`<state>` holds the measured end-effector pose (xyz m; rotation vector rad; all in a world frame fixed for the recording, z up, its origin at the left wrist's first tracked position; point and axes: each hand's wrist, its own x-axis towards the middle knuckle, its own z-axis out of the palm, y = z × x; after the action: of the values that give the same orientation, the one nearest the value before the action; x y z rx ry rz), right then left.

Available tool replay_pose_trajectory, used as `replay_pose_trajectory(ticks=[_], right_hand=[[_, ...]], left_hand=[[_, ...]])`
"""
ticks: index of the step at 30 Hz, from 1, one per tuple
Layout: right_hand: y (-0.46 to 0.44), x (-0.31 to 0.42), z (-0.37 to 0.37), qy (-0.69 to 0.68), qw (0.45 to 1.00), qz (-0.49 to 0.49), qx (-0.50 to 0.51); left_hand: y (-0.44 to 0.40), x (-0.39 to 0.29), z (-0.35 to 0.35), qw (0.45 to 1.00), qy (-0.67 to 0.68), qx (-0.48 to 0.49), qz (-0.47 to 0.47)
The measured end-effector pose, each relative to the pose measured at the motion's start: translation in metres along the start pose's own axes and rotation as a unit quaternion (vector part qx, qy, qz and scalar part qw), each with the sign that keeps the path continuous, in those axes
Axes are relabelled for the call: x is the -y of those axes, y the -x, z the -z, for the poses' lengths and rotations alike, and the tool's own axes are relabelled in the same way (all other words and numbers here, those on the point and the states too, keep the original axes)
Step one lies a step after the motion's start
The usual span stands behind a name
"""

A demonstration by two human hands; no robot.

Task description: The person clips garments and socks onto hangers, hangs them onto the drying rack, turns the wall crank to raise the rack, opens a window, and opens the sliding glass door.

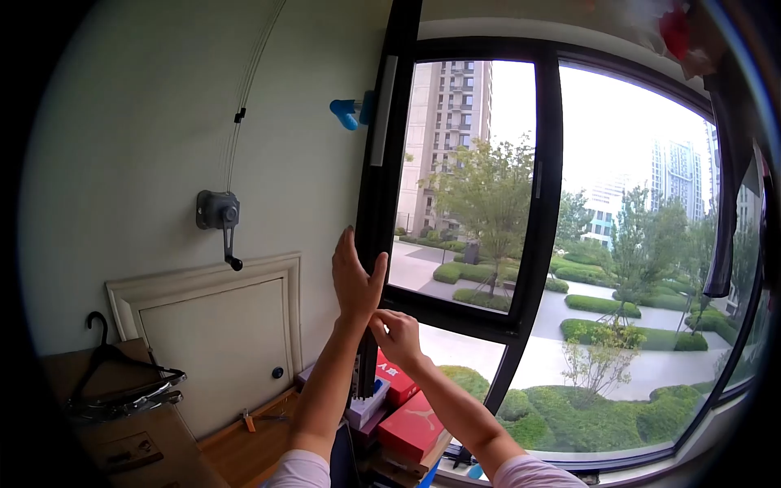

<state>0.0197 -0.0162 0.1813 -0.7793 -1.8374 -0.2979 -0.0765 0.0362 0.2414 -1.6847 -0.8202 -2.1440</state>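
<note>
At the centre, my left hand point(356, 275) is raised against the dark frame of the window point(374, 211), its fingers stretched up and its thumb apart. Just below and to the right, my right hand point(397, 335) is closed, with its fingers bent near my left wrist, at the frame's lower part. Whatever its fingertips hold, if anything, is hidden. Above my hands, a blue object point(346, 112) sticks out beside the frame, and a light grey strip point(384, 110) runs along the frame.
A grey hand crank point(220, 213) with cables is on the left wall, above a framed panel point(215, 342). Black hangers point(102, 366) lie on cardboard point(142, 439) at the lower left. Red boxes point(413, 424) are stacked below my right arm. A dark hanging thing point(724, 220) is at the right.
</note>
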Motion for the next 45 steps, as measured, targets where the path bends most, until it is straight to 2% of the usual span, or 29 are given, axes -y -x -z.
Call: replay_pose_trajectory(ticks=[1,2,4,6,7,10,12,20,22,33,41,45], right_hand=[[-0.002,0.002,-0.003,-0.027,0.995,0.004,-0.101],[-0.005,-0.002,-0.005,-0.045,0.99,0.008,-0.133],[-0.008,-0.015,-0.02,-0.073,0.986,-0.055,-0.139],[-0.008,-0.025,-0.038,-0.157,0.982,-0.105,0.013],[-0.009,-0.021,-0.048,-0.144,0.986,-0.08,0.004],[-0.01,-0.009,-0.062,-0.14,0.984,-0.109,0.005],[-0.014,-0.008,-0.069,-0.137,0.986,-0.098,0.015],[-0.03,-0.002,-0.098,-0.173,0.979,-0.095,0.054],[-0.032,0.002,-0.102,-0.169,0.982,-0.062,0.057],[-0.041,0.009,-0.126,-0.098,0.993,-0.041,0.058],[-0.048,0.017,-0.137,-0.041,0.998,-0.005,0.05],[-0.052,0.016,-0.146,-0.067,0.994,-0.024,0.077]], left_hand=[[0.0,0.001,0.005,1.0,-0.002,-0.004,-0.021],[-0.002,0.002,0.009,1.0,-0.008,-0.003,-0.018],[-0.003,0.004,0.015,0.999,-0.042,0.009,-0.016],[-0.004,0.017,0.018,0.998,-0.063,0.019,0.002],[-0.004,0.027,0.02,0.997,-0.078,0.005,-0.011],[-0.006,0.037,0.033,0.994,-0.107,0.002,-0.037],[-0.008,0.043,0.035,0.996,-0.074,0.002,-0.046],[-0.003,0.061,0.051,0.998,-0.069,0.003,0.008],[-0.004,0.069,0.056,0.996,-0.086,0.007,0.012],[0.005,0.094,0.074,0.995,-0.084,0.02,0.054],[0.009,0.118,0.078,0.996,-0.08,-0.021,0.045],[0.012,0.128,0.081,0.994,-0.079,-0.045,0.065]])
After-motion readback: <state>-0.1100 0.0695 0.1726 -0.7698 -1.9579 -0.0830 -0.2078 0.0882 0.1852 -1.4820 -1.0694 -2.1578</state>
